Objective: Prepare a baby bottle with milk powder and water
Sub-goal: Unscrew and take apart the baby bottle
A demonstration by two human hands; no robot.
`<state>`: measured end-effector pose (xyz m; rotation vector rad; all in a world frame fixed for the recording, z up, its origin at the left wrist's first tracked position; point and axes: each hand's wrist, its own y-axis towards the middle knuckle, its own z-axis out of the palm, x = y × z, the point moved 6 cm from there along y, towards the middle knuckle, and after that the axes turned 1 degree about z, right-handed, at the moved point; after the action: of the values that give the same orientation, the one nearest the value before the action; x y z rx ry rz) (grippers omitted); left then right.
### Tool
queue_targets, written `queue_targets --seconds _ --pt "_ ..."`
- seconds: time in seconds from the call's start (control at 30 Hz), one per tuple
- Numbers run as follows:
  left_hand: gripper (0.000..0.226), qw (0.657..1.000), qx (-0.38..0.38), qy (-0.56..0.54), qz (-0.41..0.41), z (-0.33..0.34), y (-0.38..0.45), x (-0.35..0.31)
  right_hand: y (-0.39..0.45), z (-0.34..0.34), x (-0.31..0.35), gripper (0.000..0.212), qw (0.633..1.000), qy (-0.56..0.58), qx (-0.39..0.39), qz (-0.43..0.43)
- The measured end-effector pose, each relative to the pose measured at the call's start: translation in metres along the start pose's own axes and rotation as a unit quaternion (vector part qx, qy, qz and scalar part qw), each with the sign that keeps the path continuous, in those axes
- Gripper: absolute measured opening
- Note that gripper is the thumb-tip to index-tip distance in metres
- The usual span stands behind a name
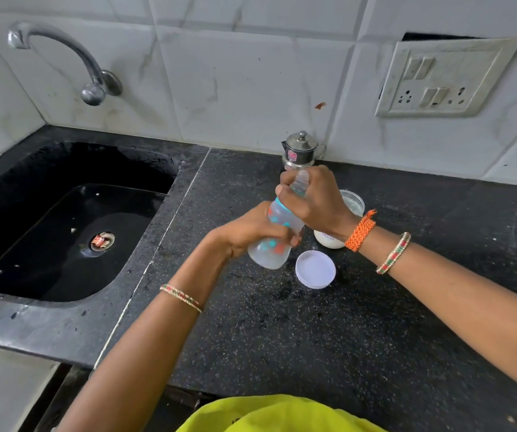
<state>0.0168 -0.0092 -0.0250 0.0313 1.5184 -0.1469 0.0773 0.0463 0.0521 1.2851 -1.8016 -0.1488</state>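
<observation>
Nearest, a white lid (pixel 315 269) is lying flat on the black counter (pixel 328 353), just right of the bottle base. Above the counter, both hands are holding the bottle (pixel 277 236) tilted, base near-left, top far-right. Left hand (pixel 251 229) is wrapping the lower body, fingers clamped round it. Right hand (pixel 313 198) is covering the cap (pixel 301 179), fingers closed on the collar. Bottle is looking cloudy white inside, level unclear. Just behind the right wrist a white powder jar (pixel 328 240) is sitting open; farther back, a clear jar (pixel 353 202), contents hard to tell. At the wall, a steel pot (pixel 300 149) is standing with its lid on. Sink (pixel 63 229) is lying left.

Step, judging: closing or tightening the top after filling. Next is probably calling for a firm twist, left hand bracing, then shaking; a loose cap would be leaking.
</observation>
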Motion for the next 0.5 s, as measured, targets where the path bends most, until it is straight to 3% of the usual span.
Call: queue_targets --seconds 0.07,0.13,0.23,0.33,0.5 --pt "0.035 0.967 0.191 -0.170 -0.023 0.020 -0.003 0.004 0.000 0.001 0.010 0.040 0.996 0.054 0.054 -0.039" --pt "0.038 0.941 0.255 -0.220 -0.022 0.028 -0.001 0.006 0.004 0.001 0.011 0.040 0.993 0.050 0.105 -0.017" --pt "0.052 0.966 0.172 -0.193 -0.034 0.013 0.007 0.013 0.004 0.001 -0.007 0.041 0.967 0.092 0.216 0.102" --pt "0.053 0.990 0.101 -0.091 -0.038 0.000 0.006 0.015 -0.003 -0.003 -0.025 0.043 0.920 0.106 0.330 0.183" --pt "0.046 0.994 0.091 -0.049 -0.034 0.001 0.007 0.017 -0.001 -0.010 -0.027 0.063 0.900 0.152 0.356 0.200"
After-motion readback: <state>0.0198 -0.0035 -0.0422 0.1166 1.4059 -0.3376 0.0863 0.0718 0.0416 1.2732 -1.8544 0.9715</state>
